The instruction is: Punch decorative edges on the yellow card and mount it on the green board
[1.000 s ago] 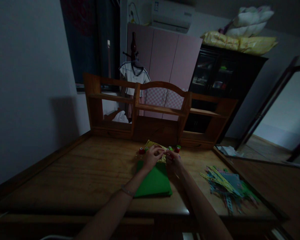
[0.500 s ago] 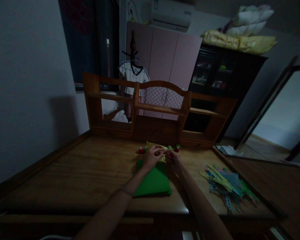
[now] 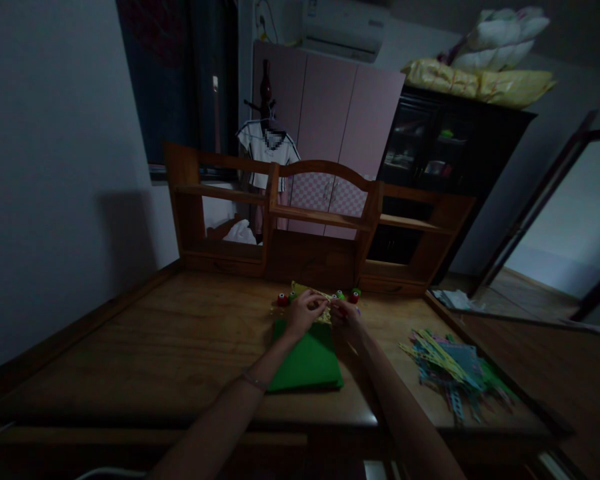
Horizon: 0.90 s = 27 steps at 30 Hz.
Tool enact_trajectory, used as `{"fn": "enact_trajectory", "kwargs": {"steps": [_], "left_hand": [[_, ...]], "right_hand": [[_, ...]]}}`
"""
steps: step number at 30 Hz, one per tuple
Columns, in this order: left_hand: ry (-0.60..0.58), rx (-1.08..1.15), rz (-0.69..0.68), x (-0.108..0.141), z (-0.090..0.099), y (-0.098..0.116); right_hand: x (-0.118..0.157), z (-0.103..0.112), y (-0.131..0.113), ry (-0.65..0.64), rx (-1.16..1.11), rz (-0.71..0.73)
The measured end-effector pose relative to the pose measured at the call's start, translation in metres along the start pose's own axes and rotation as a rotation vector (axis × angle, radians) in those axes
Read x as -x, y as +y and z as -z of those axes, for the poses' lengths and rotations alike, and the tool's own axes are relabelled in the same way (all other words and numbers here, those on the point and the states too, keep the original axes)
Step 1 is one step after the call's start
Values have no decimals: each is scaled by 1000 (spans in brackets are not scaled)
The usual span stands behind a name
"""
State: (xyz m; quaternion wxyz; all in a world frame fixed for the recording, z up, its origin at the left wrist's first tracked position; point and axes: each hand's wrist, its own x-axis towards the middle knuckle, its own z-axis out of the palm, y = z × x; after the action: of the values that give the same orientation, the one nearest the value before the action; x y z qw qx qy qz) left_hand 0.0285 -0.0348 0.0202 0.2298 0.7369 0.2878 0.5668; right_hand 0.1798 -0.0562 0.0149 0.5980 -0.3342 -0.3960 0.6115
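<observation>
My left hand [image 3: 305,312] and my right hand [image 3: 347,313] meet fingertip to fingertip just beyond a stack of green sheets [image 3: 307,360]. Each is closed in a pinch, and a small pale yellow piece [image 3: 329,299] shows between them; its exact shape is too small to tell. Behind the left fingers lies a yellow sheet [image 3: 300,287], partly covered by the hand. Yellow bits [image 3: 325,317] are scattered under the hands. Something small and red shows beneath my right fingers, mostly hidden.
Small red and green objects with eye-like spots, such as a red one [image 3: 283,300] and a red-green one [image 3: 355,295], stand behind the hands. Colourful cut-out sheets [image 3: 450,363] are heaped at the right. A wooden shelf [image 3: 320,217] borders the table's [image 3: 180,347] far edge.
Both hands stay at nearly the same spot, their fingers shifting only slightly around the small yellow piece. The green stack and the heap at the right have not moved.
</observation>
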Motion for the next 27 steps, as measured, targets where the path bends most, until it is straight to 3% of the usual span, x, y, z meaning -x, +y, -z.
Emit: {"fn": "enact_trajectory", "kwargs": {"steps": [10,27], "left_hand": [[13,12,-33,0,0,3],[23,22,37,2,-2,-2]], "right_hand": [[0,-2,0,-11,-33,17],[-5,2,3,1,-42,48]]}}
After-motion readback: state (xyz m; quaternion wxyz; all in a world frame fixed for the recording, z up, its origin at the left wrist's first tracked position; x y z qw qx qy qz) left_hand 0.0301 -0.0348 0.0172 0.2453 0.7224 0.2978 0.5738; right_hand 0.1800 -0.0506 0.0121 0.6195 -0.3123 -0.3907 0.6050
